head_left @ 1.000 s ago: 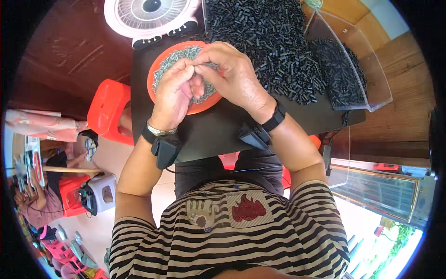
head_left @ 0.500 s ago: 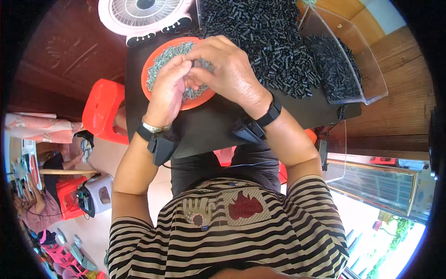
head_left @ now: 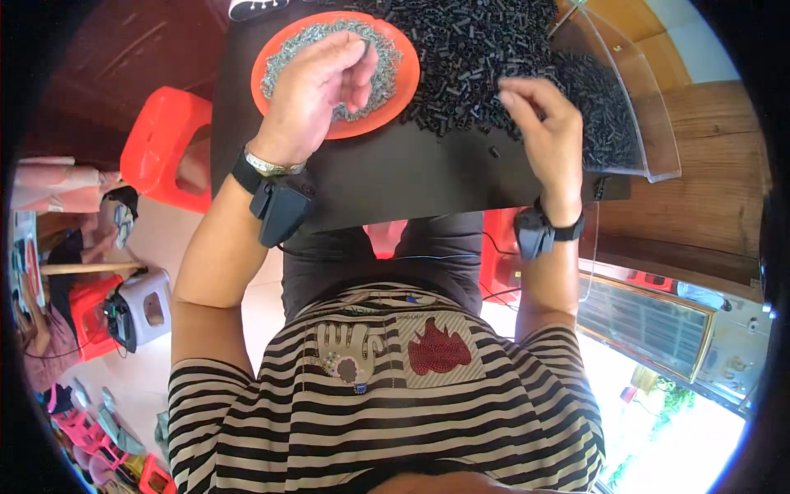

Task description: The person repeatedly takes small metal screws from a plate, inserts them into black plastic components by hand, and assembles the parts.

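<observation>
Over the orange-red dish [head_left: 409, 82], my left hand [head_left: 317, 90] pinches a small black tubular piece [head_left: 365, 48] between thumb and forefinger, its other fingers loosely curled. The dish is filled with small silvery metal parts [head_left: 309, 45]. My right hand [head_left: 550, 123] hovers at the near edge of a large pile of short black tubular pieces [head_left: 461, 58]. Its thumb and forefinger come close together at the tips; whatever is between them is too small to make out. One loose black piece [head_left: 494, 151] lies on the dark table [head_left: 395, 177] left of that hand.
A clear plastic bin [head_left: 654, 136] lies on the right with black pieces inside. At the upper left, the foot of a fan [head_left: 255, 6] shows at the frame's edge. A red stool [head_left: 156, 136] stands left of the table. Black devices are strapped to both wrists.
My hands have parted: the right one has moved right from the dish to the black pile. My left hand stays over the dish with the black piece. The view has shifted.
</observation>
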The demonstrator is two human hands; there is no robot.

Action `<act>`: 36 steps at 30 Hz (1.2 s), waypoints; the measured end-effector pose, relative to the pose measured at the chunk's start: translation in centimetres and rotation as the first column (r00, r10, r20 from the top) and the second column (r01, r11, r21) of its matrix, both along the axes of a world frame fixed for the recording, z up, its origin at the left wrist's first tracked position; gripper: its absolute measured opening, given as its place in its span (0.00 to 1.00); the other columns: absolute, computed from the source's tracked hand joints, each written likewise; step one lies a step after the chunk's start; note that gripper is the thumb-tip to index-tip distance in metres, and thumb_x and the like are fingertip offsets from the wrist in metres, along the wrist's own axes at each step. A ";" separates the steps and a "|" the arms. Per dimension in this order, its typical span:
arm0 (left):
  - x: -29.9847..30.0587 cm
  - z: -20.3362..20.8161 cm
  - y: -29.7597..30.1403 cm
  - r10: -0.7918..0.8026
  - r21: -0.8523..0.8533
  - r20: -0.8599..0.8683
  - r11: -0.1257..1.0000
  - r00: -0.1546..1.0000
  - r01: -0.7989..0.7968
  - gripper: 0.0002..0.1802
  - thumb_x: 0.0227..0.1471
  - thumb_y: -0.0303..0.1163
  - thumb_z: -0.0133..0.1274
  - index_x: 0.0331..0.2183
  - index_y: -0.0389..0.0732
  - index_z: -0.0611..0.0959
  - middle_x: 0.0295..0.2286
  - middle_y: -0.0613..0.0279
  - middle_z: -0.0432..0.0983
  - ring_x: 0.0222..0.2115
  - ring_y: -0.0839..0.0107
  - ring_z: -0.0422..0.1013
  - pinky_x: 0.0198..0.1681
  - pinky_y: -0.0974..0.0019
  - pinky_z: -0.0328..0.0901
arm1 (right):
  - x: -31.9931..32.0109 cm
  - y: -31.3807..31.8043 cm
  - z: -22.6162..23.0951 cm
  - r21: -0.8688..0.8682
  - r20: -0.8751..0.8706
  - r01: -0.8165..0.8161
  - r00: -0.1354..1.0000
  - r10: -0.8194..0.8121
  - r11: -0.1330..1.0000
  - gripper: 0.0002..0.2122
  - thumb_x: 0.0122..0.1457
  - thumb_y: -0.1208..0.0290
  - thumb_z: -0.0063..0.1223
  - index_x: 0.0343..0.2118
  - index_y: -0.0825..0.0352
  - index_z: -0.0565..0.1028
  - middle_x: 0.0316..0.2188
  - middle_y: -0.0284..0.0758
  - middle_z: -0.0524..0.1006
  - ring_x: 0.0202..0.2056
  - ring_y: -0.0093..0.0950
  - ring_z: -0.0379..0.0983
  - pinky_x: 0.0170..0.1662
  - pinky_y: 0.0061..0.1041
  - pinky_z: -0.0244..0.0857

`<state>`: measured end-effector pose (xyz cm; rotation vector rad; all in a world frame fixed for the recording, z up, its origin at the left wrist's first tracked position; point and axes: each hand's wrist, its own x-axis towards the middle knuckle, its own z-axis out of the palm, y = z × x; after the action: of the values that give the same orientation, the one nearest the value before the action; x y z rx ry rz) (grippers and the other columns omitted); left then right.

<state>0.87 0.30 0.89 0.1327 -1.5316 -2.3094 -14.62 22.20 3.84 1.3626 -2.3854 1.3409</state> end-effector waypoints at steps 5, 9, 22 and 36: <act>0.0 -0.2 0.4 -0.049 -0.025 0.046 0.998 0.998 0.050 0.13 0.57 0.40 0.43 0.28 0.42 0.72 0.21 0.70 0.65 0.20 0.78 0.62 0.25 0.75 0.57 | 2.3 1.6 -2.6 0.136 0.138 -0.001 0.990 -0.017 0.991 0.06 0.52 0.78 0.55 0.33 0.71 0.78 0.28 0.32 0.76 0.31 0.18 0.71 0.36 0.16 0.62; -0.2 -0.4 0.3 -0.064 -0.037 0.038 0.997 0.997 0.065 0.14 0.59 0.40 0.41 0.32 0.39 0.72 0.23 0.70 0.61 0.21 0.80 0.59 0.23 0.76 0.54 | 3.5 -0.5 -3.4 0.116 -0.163 -0.105 0.979 0.123 0.988 0.07 0.46 0.79 0.59 0.31 0.68 0.78 0.30 0.35 0.76 0.32 0.29 0.73 0.37 0.23 0.66; -0.1 -0.4 0.9 -0.099 -0.104 0.093 0.989 0.991 0.109 0.14 0.59 0.41 0.40 0.29 0.42 0.71 0.21 0.71 0.62 0.20 0.80 0.60 0.23 0.77 0.55 | 3.8 -3.5 -4.1 0.303 -0.409 -0.085 0.888 0.211 0.949 0.07 0.44 0.77 0.58 0.28 0.66 0.77 0.29 0.34 0.72 0.35 0.35 0.68 0.38 0.31 0.65; 0.0 0.3 1.6 -0.172 -0.051 0.145 0.982 0.974 0.181 0.13 0.58 0.41 0.41 0.28 0.42 0.70 0.20 0.72 0.61 0.19 0.81 0.61 0.22 0.78 0.54 | 3.2 -3.7 -4.8 0.320 -0.517 -0.025 0.833 0.197 0.947 0.03 0.46 0.75 0.53 0.25 0.66 0.74 0.28 0.36 0.69 0.34 0.35 0.66 0.38 0.30 0.64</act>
<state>0.83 1.90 1.17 0.1500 -1.7497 -2.4285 -11.43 18.54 -0.94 1.6995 -2.1780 0.4911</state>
